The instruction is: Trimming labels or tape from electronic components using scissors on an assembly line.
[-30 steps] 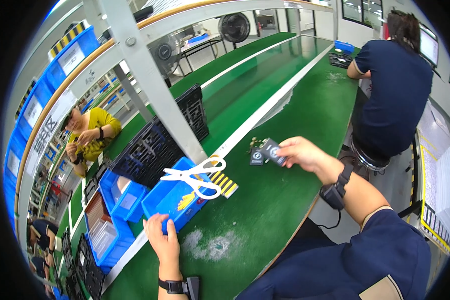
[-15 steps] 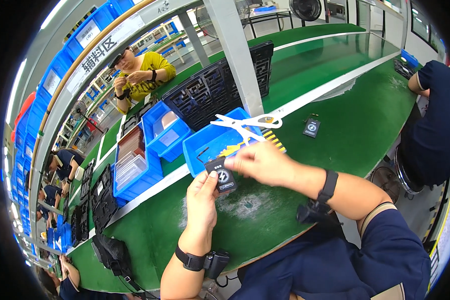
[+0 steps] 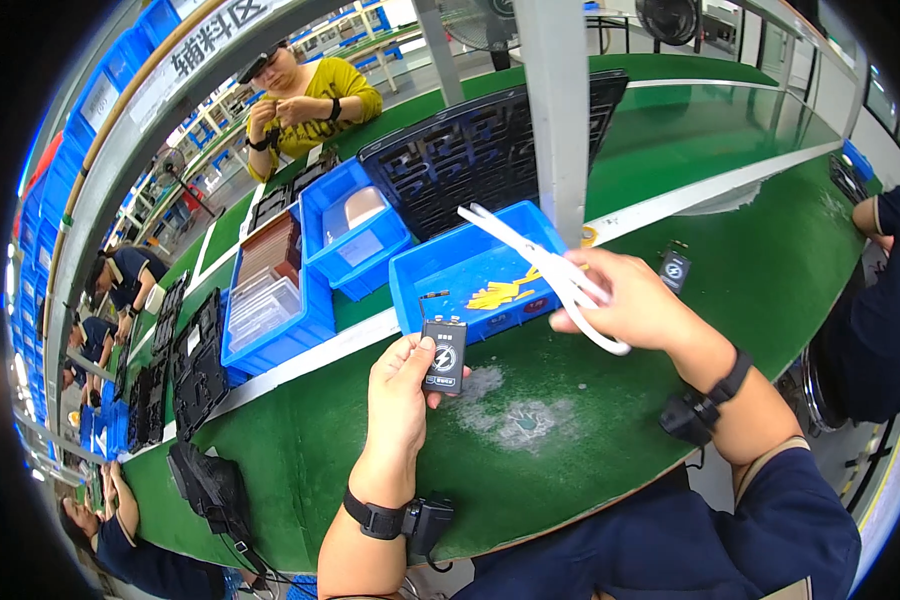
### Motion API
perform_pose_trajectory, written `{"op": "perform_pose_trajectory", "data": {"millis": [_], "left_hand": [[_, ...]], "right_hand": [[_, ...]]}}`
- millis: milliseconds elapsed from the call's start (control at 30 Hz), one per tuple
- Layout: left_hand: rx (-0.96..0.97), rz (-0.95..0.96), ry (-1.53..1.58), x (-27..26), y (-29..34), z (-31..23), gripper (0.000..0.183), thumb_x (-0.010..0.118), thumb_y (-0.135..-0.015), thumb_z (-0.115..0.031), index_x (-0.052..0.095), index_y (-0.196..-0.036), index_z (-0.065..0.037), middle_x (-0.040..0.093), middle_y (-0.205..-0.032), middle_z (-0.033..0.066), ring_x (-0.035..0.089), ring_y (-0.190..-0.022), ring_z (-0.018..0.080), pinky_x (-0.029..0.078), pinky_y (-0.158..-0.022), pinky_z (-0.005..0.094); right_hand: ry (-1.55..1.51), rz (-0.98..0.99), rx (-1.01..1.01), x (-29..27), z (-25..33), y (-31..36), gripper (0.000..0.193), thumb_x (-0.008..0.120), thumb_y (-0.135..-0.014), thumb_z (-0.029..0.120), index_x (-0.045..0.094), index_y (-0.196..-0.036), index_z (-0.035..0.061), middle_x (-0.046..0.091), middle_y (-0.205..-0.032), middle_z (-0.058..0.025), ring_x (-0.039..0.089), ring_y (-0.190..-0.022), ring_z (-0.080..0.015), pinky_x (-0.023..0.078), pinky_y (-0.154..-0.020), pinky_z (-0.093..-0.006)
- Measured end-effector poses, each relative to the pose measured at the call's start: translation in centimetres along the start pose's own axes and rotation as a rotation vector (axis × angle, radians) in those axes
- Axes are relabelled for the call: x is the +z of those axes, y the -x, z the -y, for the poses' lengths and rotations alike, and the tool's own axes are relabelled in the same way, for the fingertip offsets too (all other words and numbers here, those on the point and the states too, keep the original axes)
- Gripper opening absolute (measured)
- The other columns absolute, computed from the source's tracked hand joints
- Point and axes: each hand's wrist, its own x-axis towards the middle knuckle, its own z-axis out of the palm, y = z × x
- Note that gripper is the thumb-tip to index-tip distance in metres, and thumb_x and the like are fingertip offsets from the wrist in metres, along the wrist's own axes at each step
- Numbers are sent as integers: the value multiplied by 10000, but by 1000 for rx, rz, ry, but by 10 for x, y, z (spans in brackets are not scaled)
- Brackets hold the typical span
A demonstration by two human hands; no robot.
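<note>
My left hand (image 3: 398, 380) grips a flat black battery (image 3: 444, 357) by its left edge, thumb on the front face. A short dark flex cable rises from the battery's top. My right hand (image 3: 632, 305) is closed round the handles of white scissors (image 3: 568, 278), their blades pointing up and left over a blue bin (image 3: 407, 290). Yellow strips (image 3: 500, 294) lie in that bin, just beyond the battery. Another black battery (image 3: 675, 268) rests on the green table (image 3: 510, 480), past my right hand.
A metal post (image 3: 558, 120) rises behind the bin, beside a large black tray (image 3: 470, 160) standing tilted. More blue bins (image 3: 280, 345) hold brown and clear sheets. A black bag (image 3: 210, 490) lies at left. Co-workers sit across the table and at both sides.
My right hand has moved away from the battery to the right and picked up the scissors from the bin. The battery stays in my left hand. The view has shifted.
</note>
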Motion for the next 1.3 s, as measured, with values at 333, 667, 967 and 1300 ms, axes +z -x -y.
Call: {"op": "perform_pose_trajectory", "data": {"millis": [333,667,967,1300], "left_hand": [[-16,-60,29,-12,-12,10,232,461,-897,-203,535,-908,16,595,-634,80,523,-444,63,313,-338,145],[-65,-69,95,-4,-18,10,303,495,-883,-209,527,-1028,56,605,-716,52,565,-482,71,339,-330,138],[-80,-71,55,-2,-16,10,282,506,-873,-185,550,-1029,47,607,-709,47,575,-479,83,375,-344,140],[-90,-46,32,0,-14,6,244,463,-892,-154,583,-1025,12,609,-682,29,563,-505,55,363,-377,143]], "right_hand": [[-663,636,229,18,-25,4,511,730,-720,237,497,-1120,21,540,-707,23,487,-616,-39,390,-543,-197],[-540,666,226,24,-26,0,630,765,-672,259,458,-1172,29,567,-768,-8,511,-669,-58,422,-591,-213],[-471,664,192,25,-25,-3,701,787,-635,212,441,-1212,16,592,-800,-25,536,-701,-70,430,-608,-215],[-522,653,183,29,-31,-2,737,792,-625,187,427,-1242,16,582,-799,-24,513,-684,-64,423,-614,-218]]}}
